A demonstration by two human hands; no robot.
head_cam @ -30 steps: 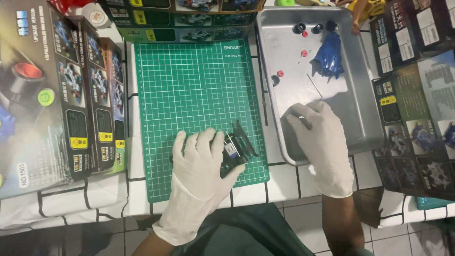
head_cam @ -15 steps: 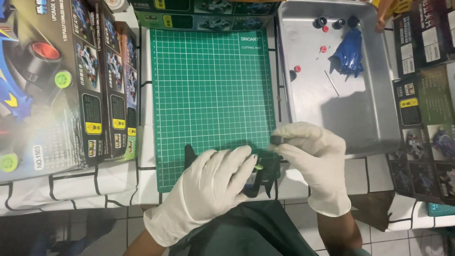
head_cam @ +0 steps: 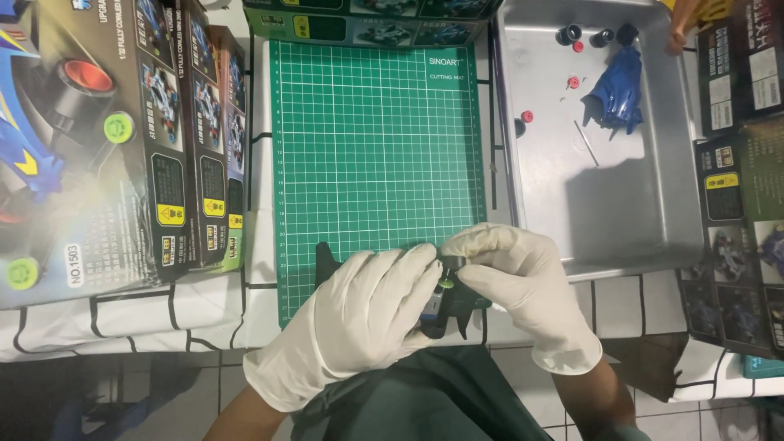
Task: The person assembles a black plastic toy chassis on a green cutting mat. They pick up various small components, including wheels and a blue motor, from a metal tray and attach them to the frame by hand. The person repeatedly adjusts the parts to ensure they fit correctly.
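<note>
Right hand [head_cam: 523, 286] now off the metal tray [head_cam: 653, 237], both gloved hands grip a black chassis [head_cam: 445, 306]; left hand [head_cam: 367, 314] hides most of it.

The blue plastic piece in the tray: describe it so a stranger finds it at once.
Start at the metal tray right of the green cutting mat. The blue plastic piece lies near its far end. It is the only large blue thing there; its neighbours are small red and black bits.
</note>
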